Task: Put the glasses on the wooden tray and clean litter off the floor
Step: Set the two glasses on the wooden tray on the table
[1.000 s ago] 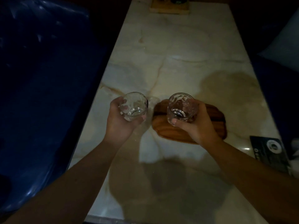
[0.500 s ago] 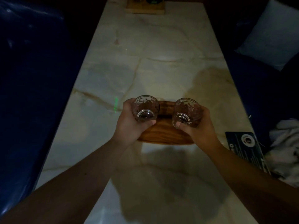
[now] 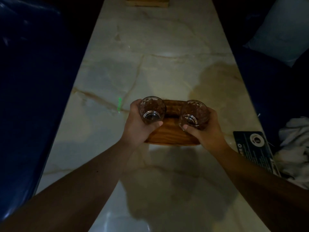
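Two clear cut-glass tumblers are over the wooden tray [image 3: 172, 136], which lies on the marble table [image 3: 150, 64]. My left hand [image 3: 137, 124] grips the left glass [image 3: 152, 108] above the tray's left end. My right hand [image 3: 205, 129] grips the right glass [image 3: 194, 114] above the tray's right end. Both glasses are upright and look empty. I cannot tell whether their bases touch the tray. My hands hide both ends of the tray. No floor or litter is in view.
A dark printed card [image 3: 254, 149] lies at the table's right edge. Blue seating [image 3: 30, 81] runs along both sides. A white cushion [image 3: 282, 29] and a crumpled white cloth [image 3: 296, 148] lie on the right seat. A wooden box [image 3: 148, 1] stands at the far end.
My left hand has brought its glass rightward from beside the tray to over its left end. Both glasses have come lower over the tray. The view has shifted so the tray sits centred.
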